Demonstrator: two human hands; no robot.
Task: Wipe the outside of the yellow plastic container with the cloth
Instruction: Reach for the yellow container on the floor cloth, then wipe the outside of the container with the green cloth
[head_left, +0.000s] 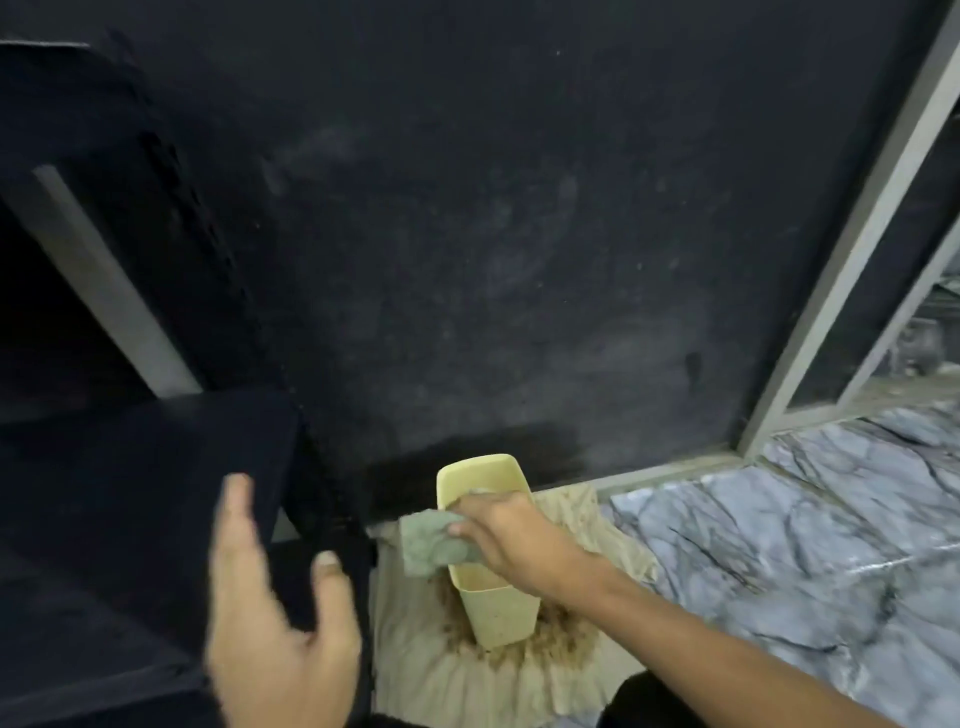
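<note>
Head view: right hand (511, 535) presses cloth (428, 543) against yellow container (493, 608).

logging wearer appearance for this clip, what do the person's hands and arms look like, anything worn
Both are bare: the left hand and the right hand show no gloves, rings or watch. The right forearm is uncovered, no sleeve in view. The left fingers look motion-blurred; short fingernails are visible.

The container (493, 597) is showing pale yellow, the cloth (428, 543) grey-green, the floor (779, 530) grey-veined white marble, the wall (467, 208) black, the sheet (467, 680) brown-stained beige.
</note>
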